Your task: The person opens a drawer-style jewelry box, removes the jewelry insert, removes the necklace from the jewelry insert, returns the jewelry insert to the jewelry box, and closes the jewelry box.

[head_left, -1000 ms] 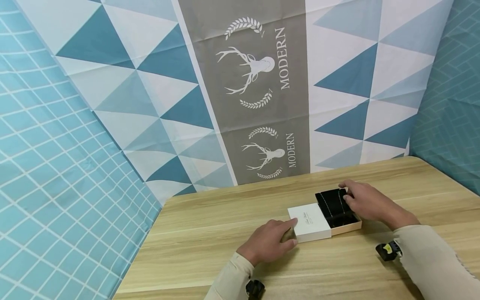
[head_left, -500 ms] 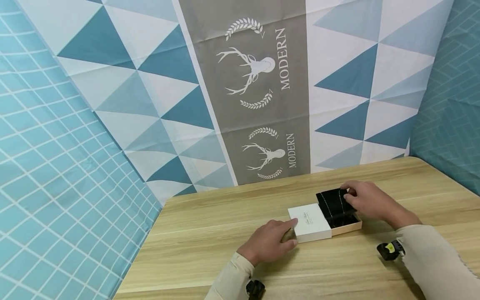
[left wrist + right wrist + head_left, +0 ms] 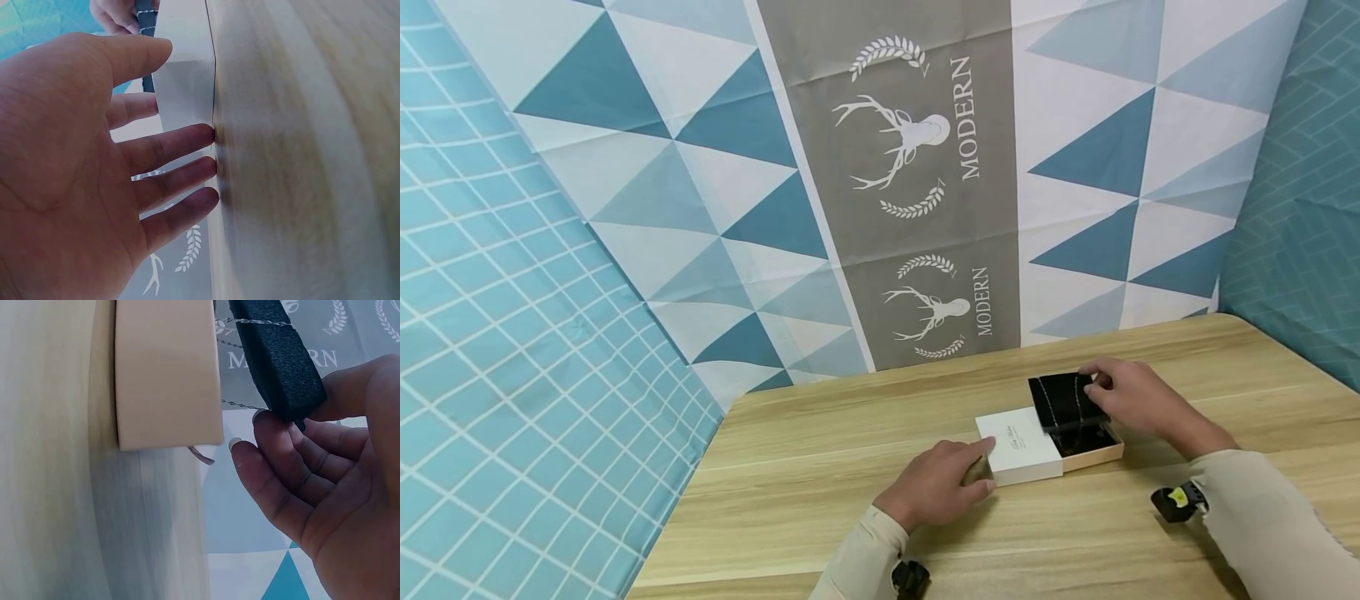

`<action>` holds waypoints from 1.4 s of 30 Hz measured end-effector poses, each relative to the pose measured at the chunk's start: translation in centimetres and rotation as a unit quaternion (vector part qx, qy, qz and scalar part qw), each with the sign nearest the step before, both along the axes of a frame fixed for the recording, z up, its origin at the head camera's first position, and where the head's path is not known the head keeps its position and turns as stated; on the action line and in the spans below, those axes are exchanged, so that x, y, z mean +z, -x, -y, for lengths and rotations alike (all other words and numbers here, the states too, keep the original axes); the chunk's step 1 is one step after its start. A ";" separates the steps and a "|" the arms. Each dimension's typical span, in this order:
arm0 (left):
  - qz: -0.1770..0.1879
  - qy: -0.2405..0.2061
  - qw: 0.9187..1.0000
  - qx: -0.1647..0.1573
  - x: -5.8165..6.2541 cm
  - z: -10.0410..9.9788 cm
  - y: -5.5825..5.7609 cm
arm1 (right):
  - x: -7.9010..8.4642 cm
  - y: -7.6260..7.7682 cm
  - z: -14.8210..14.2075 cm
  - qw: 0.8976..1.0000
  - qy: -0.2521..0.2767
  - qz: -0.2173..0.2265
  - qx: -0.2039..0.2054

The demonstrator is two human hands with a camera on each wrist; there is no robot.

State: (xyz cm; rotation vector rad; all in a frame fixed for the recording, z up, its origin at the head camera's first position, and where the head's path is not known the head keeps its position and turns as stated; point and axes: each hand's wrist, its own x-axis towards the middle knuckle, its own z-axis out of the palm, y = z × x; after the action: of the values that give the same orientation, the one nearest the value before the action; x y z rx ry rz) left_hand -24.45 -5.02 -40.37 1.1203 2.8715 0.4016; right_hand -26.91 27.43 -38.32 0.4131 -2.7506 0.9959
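Note:
A white box sleeve [image 3: 1019,442] with small lettering lies on the wooden table, its peach inner tray [image 3: 1093,457] partly slid out to the right. Between thumb and fingers, my right hand [image 3: 1131,402] pinches the edge of a black foam jewelry pad [image 3: 1060,398], tilted above the tray. Silver chains cross the pad, and in the right wrist view thin chain strands [image 3: 240,405] run from it towards the tray [image 3: 169,375]. At the sleeve's left end my left hand [image 3: 932,487] touches with index finger and thumb, its fingers mostly straight in the left wrist view.
The wooden table [image 3: 820,467] reaches back to a patterned cloth [image 3: 940,183] with deer prints. A blue tiled cloth [image 3: 535,350] hangs at the left. A small ribbon tab [image 3: 202,455] sticks out at the tray's end.
My right hand has lifted the black foam pad a little more, back and away from the tray, exposing more of the tray's dark inside. The left hand and sleeve stay put.

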 end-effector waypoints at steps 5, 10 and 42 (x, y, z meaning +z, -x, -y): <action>0.000 0.001 1.000 0.001 -0.1 0.0 0.0 | 0.0 0.0 0.3 1.000 0.010 -0.004 -0.004; -0.001 0.000 1.000 -0.001 -0.1 0.0 0.1 | 0.1 -0.1 0.7 1.000 0.018 -0.014 -0.013; -0.003 -0.002 1.000 0.005 -0.2 0.0 0.1 | 0.4 -0.6 2.5 0.994 0.091 -0.055 -0.039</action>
State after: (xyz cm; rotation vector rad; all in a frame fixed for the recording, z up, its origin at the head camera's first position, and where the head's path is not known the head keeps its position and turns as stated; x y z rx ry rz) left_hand -24.60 -5.06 -40.59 1.1090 2.8833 0.4044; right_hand -26.27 24.95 -37.96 0.3184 -2.5304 1.1559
